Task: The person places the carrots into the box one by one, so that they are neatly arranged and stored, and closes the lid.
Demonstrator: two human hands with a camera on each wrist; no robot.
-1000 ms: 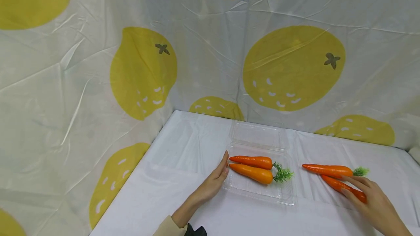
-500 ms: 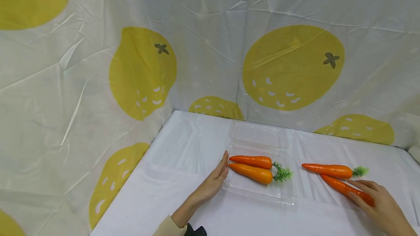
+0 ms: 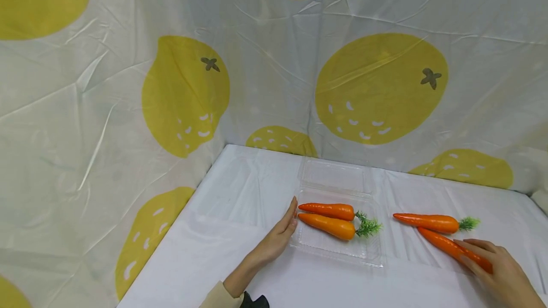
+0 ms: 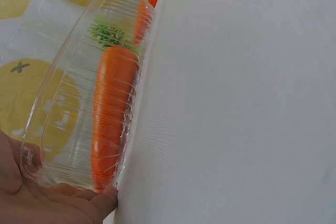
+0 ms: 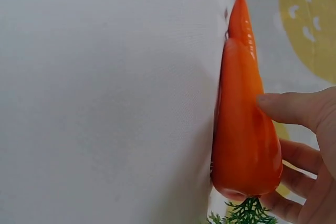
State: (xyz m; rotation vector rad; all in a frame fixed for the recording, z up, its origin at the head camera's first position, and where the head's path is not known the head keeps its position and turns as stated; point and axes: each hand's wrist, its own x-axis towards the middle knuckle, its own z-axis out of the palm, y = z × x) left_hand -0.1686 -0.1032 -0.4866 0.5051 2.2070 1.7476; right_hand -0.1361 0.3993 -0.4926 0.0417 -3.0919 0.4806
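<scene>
Left hand (image 3: 274, 240): fingers straight against the wall of the clear plastic hinged container (image 3: 327, 248), presumably steadying it. Inside: two green-topped orange carrots (image 3: 329, 226). Right hand (image 3: 507, 270): fingers pinch the nearer glossy orange-red carrot (image 3: 445, 245) on the white-clothed bench (image 3: 205, 260), likely for control.

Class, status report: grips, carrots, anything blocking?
Left grip against clear rectangular plastic box, two orange carrots inside. Right grip on tapered orange carrot. Another orange carrot at its tip.

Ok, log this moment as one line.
left hand: touches clear container | right hand: grips near loose carrot | container: open, two carrots inside | far loose carrot: on cloth
</scene>
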